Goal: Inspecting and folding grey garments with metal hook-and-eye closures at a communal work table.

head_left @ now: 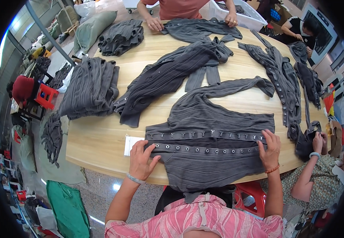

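On wooden table, left hand and right hand flat, released, on grey garment, white card beside left hand

Bright, even light; fisheye-bent edges

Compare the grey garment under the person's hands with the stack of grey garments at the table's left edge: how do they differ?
The garment under the hands is one piece spread flat, its two eyelet and hook strips showing; the stack is several pieces folded and piled, with no strips visible. The left hand and right hand press the spread garment; nobody touches the stack. Both are dark grey ribbed fabric on the wooden table.
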### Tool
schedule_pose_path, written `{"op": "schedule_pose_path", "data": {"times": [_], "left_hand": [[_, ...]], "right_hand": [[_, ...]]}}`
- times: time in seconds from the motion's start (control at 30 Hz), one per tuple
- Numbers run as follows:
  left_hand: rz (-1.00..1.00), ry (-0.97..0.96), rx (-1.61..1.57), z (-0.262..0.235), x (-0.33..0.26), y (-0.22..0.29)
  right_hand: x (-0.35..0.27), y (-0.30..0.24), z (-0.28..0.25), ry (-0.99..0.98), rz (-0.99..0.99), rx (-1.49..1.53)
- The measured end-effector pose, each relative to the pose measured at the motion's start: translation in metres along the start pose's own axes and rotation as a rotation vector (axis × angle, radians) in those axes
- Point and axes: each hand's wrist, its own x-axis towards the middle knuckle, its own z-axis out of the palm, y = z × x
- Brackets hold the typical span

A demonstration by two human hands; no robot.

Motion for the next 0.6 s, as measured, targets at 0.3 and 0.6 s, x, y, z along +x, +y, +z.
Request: {"op": "schedule_pose_path", "data": {"times": [0.3,0.6], "left_hand": [[-0.077,0.125,-0.291,0.011,0.009,0.002],[-0.408,0.153,-0.539,0.001,0.014,-0.013]], "right_hand": [[0.05,-0.242,0.098,-0.486,-0.269,0.68],[0.049,-0.278,0.119,-0.644,-0.35,0.571]]}}
